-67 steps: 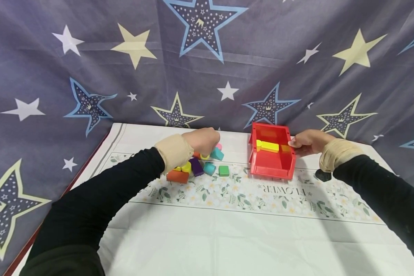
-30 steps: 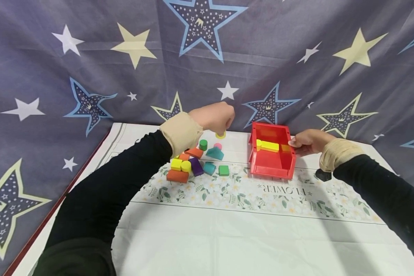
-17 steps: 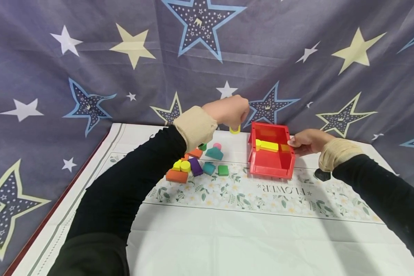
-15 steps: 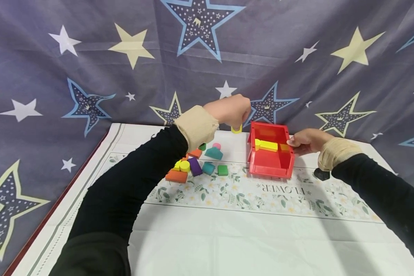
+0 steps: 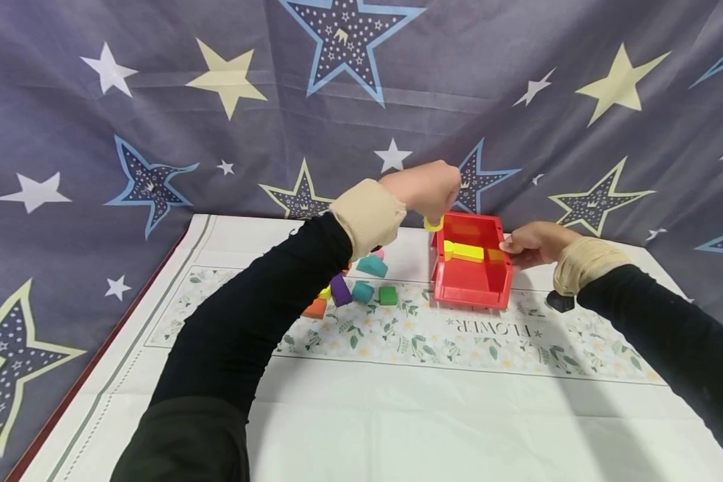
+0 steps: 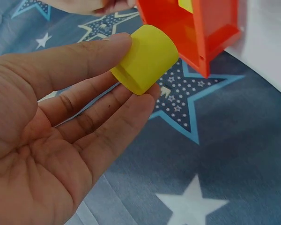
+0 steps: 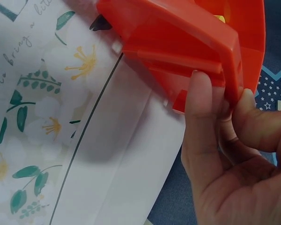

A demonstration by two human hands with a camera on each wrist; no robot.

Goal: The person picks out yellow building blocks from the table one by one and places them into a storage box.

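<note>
My left hand (image 5: 428, 189) pinches a yellow cylinder (image 6: 147, 58) between thumb and fingertips, at the back left corner of a red bin (image 5: 472, 284). With thumb and fingers, my right hand (image 5: 539, 242) grips the bin's right wall; the right wrist view shows this hand (image 7: 239, 154) with its thumb at the rim and fingers against the outer side. Yellow blocks (image 5: 465, 252) lie inside the bin. Left of it on the table are a green block (image 5: 388, 296), teal blocks (image 5: 371, 266), a purple block (image 5: 340, 290) and an orange block (image 5: 315, 308), partly hidden by my left forearm.
A white tablecloth (image 5: 446, 415) with a floral band covers the table. A small black object (image 5: 559, 301) sits below my right wrist. Behind the table hangs a grey curtain with stars (image 5: 229, 77).
My left hand has moved right from the block pile to the bin, carrying the yellow cylinder. My right hand keeps its grip on the bin. The view has shifted slightly.
</note>
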